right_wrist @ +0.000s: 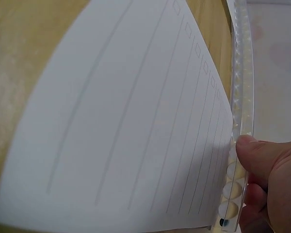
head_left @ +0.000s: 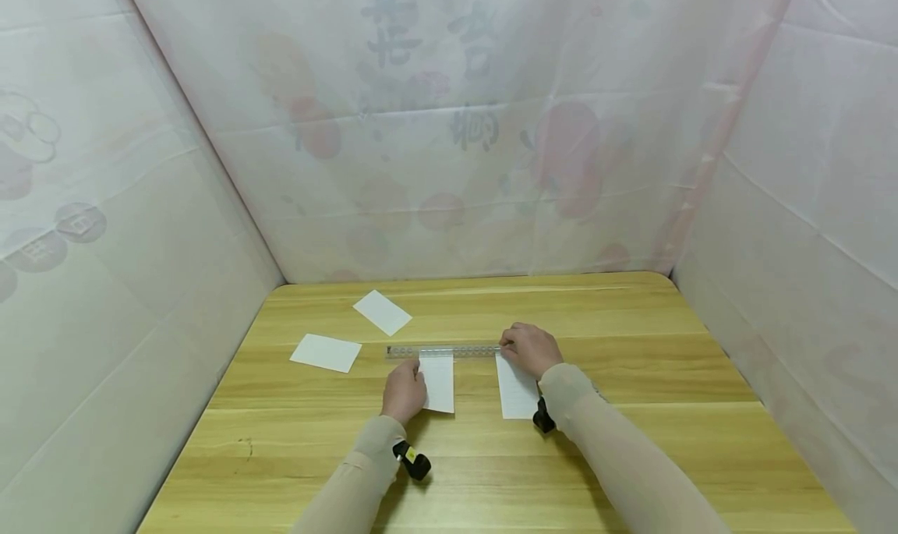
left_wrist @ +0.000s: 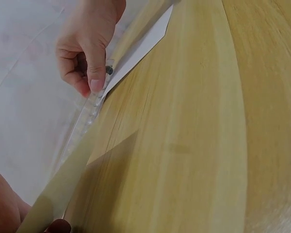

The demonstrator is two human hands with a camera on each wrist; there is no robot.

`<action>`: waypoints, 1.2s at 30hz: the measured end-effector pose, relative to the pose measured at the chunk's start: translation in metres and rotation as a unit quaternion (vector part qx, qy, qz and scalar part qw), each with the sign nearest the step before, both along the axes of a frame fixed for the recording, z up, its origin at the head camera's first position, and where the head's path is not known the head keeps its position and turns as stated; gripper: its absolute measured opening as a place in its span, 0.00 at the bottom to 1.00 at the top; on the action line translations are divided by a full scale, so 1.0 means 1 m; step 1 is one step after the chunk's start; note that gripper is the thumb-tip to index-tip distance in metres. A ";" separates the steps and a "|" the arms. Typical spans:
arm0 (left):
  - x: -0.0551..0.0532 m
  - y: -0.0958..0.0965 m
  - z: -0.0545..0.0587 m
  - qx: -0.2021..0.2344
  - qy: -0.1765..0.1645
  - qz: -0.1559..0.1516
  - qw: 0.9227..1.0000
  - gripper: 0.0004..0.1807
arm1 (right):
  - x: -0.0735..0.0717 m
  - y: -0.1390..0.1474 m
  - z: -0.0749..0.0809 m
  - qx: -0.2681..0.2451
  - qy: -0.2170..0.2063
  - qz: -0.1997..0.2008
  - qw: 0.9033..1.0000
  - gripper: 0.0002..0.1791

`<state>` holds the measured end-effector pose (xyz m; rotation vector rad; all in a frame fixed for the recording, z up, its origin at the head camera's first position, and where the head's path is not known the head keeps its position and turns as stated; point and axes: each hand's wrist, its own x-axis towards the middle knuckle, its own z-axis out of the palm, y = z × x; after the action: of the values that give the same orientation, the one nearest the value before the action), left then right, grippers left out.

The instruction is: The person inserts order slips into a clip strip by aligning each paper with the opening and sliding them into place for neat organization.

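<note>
A clear plastic ruler (head_left: 471,351) with round holes lies crosswise in the head view, over the top edges of two white paper sheets. My right hand (head_left: 531,348) pinches its right end between thumb and fingers. Below that hand lies the right sheet (head_left: 517,390); the right wrist view shows printed lines and small boxes on this lined sheet (right_wrist: 136,121). My left hand (head_left: 404,391) pinches the left edge of the other sheet (head_left: 439,382). In the left wrist view that sheet (left_wrist: 63,187) is tilted up off the table, its upper end by the ruler (left_wrist: 82,121).
Two more white sheets lie on the wooden table (head_left: 631,456): one sheet (head_left: 326,352) at the left, another sheet (head_left: 382,312) farther back. Pale printed cloth (head_left: 449,167) hangs along the back and both sides. A black wrist camera (head_left: 414,462) sits at my left sleeve.
</note>
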<state>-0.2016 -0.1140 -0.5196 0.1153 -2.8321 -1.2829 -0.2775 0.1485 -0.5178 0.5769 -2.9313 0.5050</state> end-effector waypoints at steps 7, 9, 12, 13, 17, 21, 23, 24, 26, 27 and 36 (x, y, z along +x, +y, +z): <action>0.000 0.001 0.001 0.008 -0.004 -0.006 1.000 0.20 | 0.002 0.000 0.000 0.000 0.001 -0.004 1.000 0.03; 0.000 0.002 0.000 0.010 -0.005 -0.005 1.000 0.20 | 0.002 0.000 0.000 0.001 0.001 -0.003 1.000 0.03; 0.000 0.002 0.000 0.014 -0.007 -0.007 1.000 0.21 | 0.002 0.000 0.000 0.002 0.004 -0.002 1.000 0.03; -0.001 0.002 0.000 0.014 -0.006 -0.008 1.000 0.21 | 0.002 0.000 0.000 0.003 0.004 -0.003 1.000 0.03; -0.003 0.001 -0.001 0.019 -0.006 -0.011 1.000 0.20 | 0.001 0.000 0.001 0.001 0.004 -0.003 1.000 0.03; -0.004 0.000 -0.003 0.029 -0.010 -0.011 0.999 0.20 | 0.002 -0.001 0.001 -0.004 0.002 -0.005 1.000 0.03; -0.005 0.000 -0.002 0.035 -0.013 -0.011 0.999 0.20 | 0.002 -0.001 0.001 -0.007 0.004 -0.005 1.000 0.03; -0.005 0.000 -0.002 0.039 -0.014 -0.011 0.999 0.21 | 0.002 -0.001 0.002 -0.008 0.006 -0.005 1.000 0.03; -0.004 -0.001 -0.002 0.040 -0.017 -0.008 0.999 0.20 | 0.002 -0.001 0.002 -0.008 0.008 -0.005 1.000 0.03; -0.004 -0.002 -0.001 0.043 -0.019 -0.008 0.999 0.21 | 0.003 -0.002 0.002 -0.008 0.008 -0.004 1.000 0.03; 0.004 -0.003 -0.001 0.047 -0.024 -0.008 0.999 0.28 | 0.005 -0.002 0.003 -0.009 0.003 -0.007 1.000 0.03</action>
<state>-0.1971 -0.1173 -0.5205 0.1263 -2.8179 -1.4364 -0.2724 0.1469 -0.5144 0.5546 -2.9189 0.5274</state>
